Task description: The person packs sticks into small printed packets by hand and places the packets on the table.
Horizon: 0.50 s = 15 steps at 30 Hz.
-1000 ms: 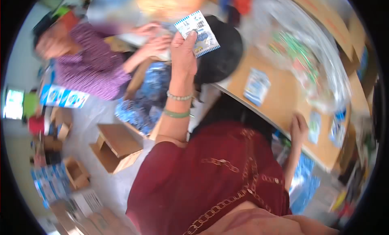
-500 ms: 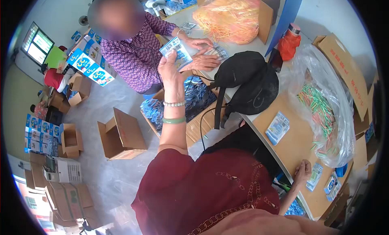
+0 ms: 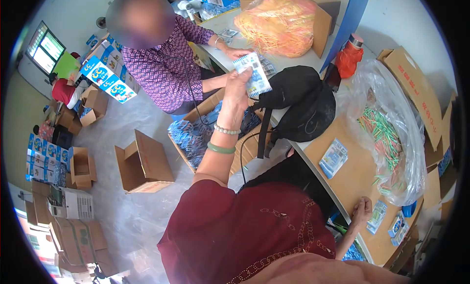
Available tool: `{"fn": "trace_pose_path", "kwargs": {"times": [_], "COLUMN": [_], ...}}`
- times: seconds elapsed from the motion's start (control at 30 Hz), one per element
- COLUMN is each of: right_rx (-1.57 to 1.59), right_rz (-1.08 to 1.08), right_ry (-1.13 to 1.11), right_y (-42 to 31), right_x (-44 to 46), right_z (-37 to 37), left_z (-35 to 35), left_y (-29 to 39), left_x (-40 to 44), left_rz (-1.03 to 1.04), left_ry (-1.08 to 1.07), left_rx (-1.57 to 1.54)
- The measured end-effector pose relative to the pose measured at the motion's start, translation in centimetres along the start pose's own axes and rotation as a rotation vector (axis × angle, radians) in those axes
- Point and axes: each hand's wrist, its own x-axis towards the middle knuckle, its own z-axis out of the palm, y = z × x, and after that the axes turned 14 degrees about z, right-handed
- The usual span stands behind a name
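My left hand (image 3: 237,90), with a beaded bracelet and a green bangle on its wrist, is raised and pinches a blue-and-white packet (image 3: 252,74) by its lower left part. The packet is held up in front of the co-worker's hands. My right hand (image 3: 363,210) rests with curled fingers at the edge of the wooden table (image 3: 313,154); whether it holds anything is hidden. Beside it lies a packet (image 3: 376,217), with small packs (image 3: 397,228) further right. A stack of blue-and-white packets (image 3: 334,159) lies further up the table.
A black backpack (image 3: 306,105) lies between the two tables. A co-worker in a patterned purple shirt (image 3: 161,63) sits opposite. An open carton of blue packets (image 3: 193,137), a brown box (image 3: 147,164), and plastic bags of coloured sticks (image 3: 384,137) (image 3: 279,24) stand around.
My left hand has moved right with the packet, after the view swung and steadied. My right hand stays at the table edge. The co-worker's hands have shifted left.
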Motion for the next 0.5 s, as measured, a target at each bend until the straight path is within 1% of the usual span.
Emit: {"fn": "trace_pose_path", "kwargs": {"times": [0.03, 0.13, 0.3, 0.43, 0.5], "right_rx": [-0.012, -0.030, 0.025, 0.022, -0.003], "right_rz": [-0.007, -0.023, -0.069, -0.113, -0.128], "right_ry": [0.008, 0.024, 0.010, 0.000, 0.008], "right_y": [0.1, 0.5, 1.9, 0.6, 0.0], "right_x": [0.0, 0.4, 1.3, 0.5, -0.1], "right_z": [0.0, 0.2, 0.1, 0.5, 0.7], "left_z": [0.1, 0.3, 1.7, 1.0, 0.3], "left_y": [-0.3, -1.2, -0.4, -1.0, -0.7], "left_x": [0.0, -0.8, -1.4, -0.9, -0.5], "left_rz": [0.004, 0.106, 0.141, 0.191, 0.126], "left_ry": [-0.001, 0.002, 0.060, 0.075, 0.099], "left_rx": [0.000, 0.076, 0.066, 0.099, -0.057]}}
